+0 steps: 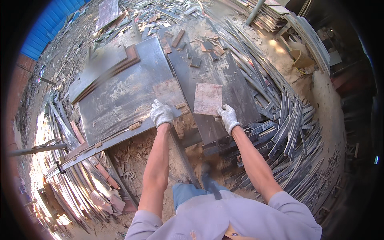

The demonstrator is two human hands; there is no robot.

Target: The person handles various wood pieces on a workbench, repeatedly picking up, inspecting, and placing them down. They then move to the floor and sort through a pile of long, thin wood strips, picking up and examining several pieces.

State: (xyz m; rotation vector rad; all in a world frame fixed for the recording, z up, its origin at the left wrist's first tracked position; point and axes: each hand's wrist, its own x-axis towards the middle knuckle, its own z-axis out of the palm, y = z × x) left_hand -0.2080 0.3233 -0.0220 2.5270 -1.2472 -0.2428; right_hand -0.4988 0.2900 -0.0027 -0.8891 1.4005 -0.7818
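My right hand (228, 117), in a whitish work glove, is closed on the lower right corner of a square wooden board (208, 98), reddish-brown and scuffed. The board is over a large dark panel (236, 94) on the right. My left hand (161, 113), gloved the same way, is at the near right edge of a big dark sheet-topped worktable (120, 108). Its fingers are loosely bent and apart, and I see nothing in them. Just beyond it a reddish-brown rectangular piece (168, 91) lies flat on the tabletop.
Stacked boards (100, 70) lie on the table's far left. Small wood offcuts (196, 62) are scattered on the right panel. Long strips (294, 124) are heaped at the right, with another strip pile (76, 160) at the left. A yellowish basket-like container (302, 59) stands far right.
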